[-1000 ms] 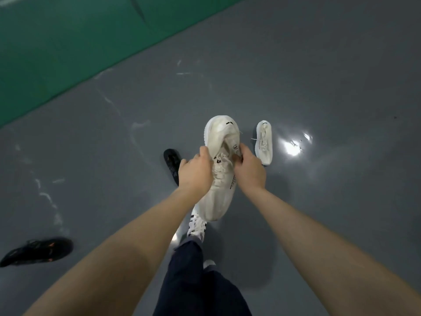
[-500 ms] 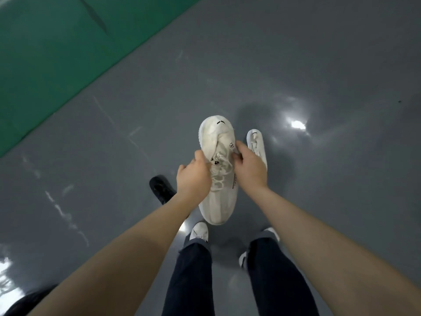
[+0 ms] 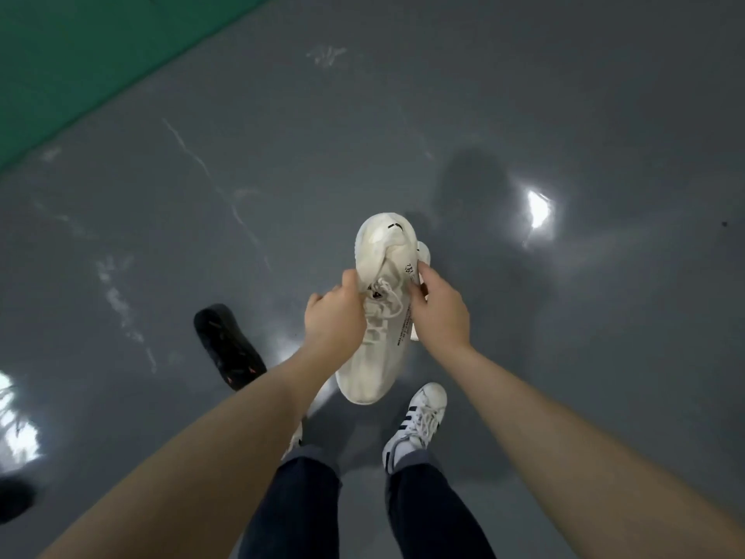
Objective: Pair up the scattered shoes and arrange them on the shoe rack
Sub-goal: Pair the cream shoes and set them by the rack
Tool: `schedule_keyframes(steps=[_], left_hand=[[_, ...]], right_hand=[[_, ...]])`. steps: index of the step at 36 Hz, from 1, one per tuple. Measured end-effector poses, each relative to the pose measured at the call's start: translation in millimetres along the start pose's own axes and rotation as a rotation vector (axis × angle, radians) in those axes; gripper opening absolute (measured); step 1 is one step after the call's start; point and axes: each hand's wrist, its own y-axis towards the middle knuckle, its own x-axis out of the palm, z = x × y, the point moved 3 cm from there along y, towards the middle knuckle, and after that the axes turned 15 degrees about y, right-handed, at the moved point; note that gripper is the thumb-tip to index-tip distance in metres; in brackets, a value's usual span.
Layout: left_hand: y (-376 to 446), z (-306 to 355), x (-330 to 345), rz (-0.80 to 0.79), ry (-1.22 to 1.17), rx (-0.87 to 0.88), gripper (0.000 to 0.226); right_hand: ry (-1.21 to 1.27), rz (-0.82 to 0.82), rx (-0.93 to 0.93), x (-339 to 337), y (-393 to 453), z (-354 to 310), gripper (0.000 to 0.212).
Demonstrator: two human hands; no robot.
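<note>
Both hands pinched the white sneaker (image 3: 377, 316) by its collar, left hand (image 3: 332, 320) and right hand (image 3: 441, 312) either side of the laces, above the grey floor (image 3: 524, 94). It looked light and soft; the collar seemed the surest hold.

Cream sneaker (image 3: 375, 316) held aloft, toe toward viewer; black shoe (image 3: 227, 346) on floor.

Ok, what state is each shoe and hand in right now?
Cream sneaker: held off the floor by both hands.
Second cream sneaker: mostly hidden behind the held one.
Black shoe: lying on the floor.
Left hand: gripping sneaker.
Right hand: gripping sneaker.
</note>
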Motion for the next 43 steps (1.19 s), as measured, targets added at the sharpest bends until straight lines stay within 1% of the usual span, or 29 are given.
schedule_keyframes(steps=[4,8,12,16,20,26,29,31,35,36,38,39,41,43], left_hand=[[22,13,25,-0.025,0.016,-0.047,0.014],[47,15,58,-0.062,0.001,-0.099,0.015],[79,16,100,-0.081,0.001,-0.078,0.013],[107,15,143,-0.098,0.006,-0.094,0.017],[129,11,187,-0.117,-0.021,-0.099,0.016],[155,0,249,-0.115,-0.122,-0.110,0.014],[164,-4,273,-0.099,-0.176,-0.134,0.012],[169,-8,285,-0.096,-0.188,-0.153,0.003],[174,-12,298,-0.114,-0.190,-0.185,0.003],[174,-12,298,-0.112,-0.197,-0.193,0.002],[172,-10,295,-0.122,-0.197,-0.201,0.007],[170,-7,293,-0.127,-0.195,-0.201,0.006],[165,-3,287,-0.132,-0.187,-0.198,0.002],[160,1,280,-0.132,-0.179,-0.193,0.004]], right_hand=[[0.046,-0.021,0.113,-7,22,38,0.032],[0.036,-0.001,0.185,2,48,85,0.033],[0.034,0.035,0.267,20,76,133,0.037],[0.036,0.044,0.295,45,104,180,0.037],[0.017,0.048,0.333,70,136,230,0.040],[-0.022,0.117,0.437,102,157,299,0.067],[-0.034,0.136,0.449,118,165,325,0.077],[-0.121,0.121,0.415,125,171,334,0.073],[-0.338,0.142,0.303,133,179,338,0.043],[-0.375,0.142,0.287,132,180,337,0.036],[-0.414,0.131,0.265,126,180,335,0.022],[-0.421,0.119,0.254,122,180,333,0.020],[-0.429,0.097,0.234,115,178,329,0.024],[-0.427,0.099,0.208,111,174,322,0.025]])
